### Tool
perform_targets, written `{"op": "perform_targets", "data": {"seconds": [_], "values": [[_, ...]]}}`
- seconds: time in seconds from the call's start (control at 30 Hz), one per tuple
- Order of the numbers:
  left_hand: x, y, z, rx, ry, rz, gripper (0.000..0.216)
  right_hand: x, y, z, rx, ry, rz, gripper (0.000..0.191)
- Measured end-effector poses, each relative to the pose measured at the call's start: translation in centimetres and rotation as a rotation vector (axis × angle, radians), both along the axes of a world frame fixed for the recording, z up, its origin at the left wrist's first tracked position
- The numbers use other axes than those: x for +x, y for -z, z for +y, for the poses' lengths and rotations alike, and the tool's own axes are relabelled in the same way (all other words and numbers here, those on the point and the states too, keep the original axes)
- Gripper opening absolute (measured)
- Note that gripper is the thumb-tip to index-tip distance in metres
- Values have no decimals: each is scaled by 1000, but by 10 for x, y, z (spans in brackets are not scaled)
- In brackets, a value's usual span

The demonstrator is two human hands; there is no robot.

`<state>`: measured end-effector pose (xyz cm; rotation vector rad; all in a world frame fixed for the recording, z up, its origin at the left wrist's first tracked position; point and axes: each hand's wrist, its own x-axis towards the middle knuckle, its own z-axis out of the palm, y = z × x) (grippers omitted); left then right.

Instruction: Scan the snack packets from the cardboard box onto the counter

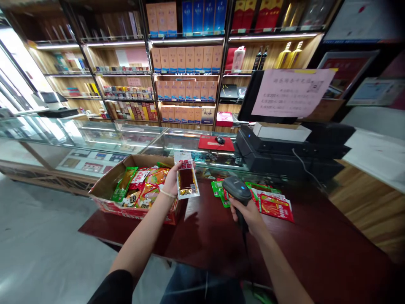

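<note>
My left hand (pixel 171 182) grips a snack packet (pixel 187 179) by its side, held upright above the table's left part. The packet is white with red print and a dark brown window. In my right hand (pixel 250 213) is a black barcode scanner (pixel 236 189), its head pointing forward and left. Left of the packet stands an open cardboard box (pixel 109 182) holding several red, green and orange snack packets (pixel 150 188). Beyond and beside the scanner, more packets lie on the table, among them a red packet (pixel 276 207) and a green packet (pixel 218 188).
The dark red table (pixel 202 236) meets a glass display counter (pixel 126 134). On the counter are a mouse (pixel 219 139) on a red mat (pixel 207 144) and a monitor with a pink notice (pixel 291 93) taped on it. Shelves of boxes and bottles (pixel 190 59) line the back wall.
</note>
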<state>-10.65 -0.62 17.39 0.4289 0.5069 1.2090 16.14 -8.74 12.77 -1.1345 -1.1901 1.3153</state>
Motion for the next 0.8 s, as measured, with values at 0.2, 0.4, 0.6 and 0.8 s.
{"op": "perform_targets", "data": {"seconds": [0.2,0.4,0.6,0.8], "values": [[51,13,21,-152,-218,180,36,19,-4,-10,11,55,7,39],[93,26,31,-79,-333,149,17,45,-3,-20,43,130,-24,40],[123,43,21,-41,-315,120,25,70,-5,-28,41,209,-25,39],[143,50,20,-37,-297,100,23,83,-8,-36,18,182,-59,36]]}}
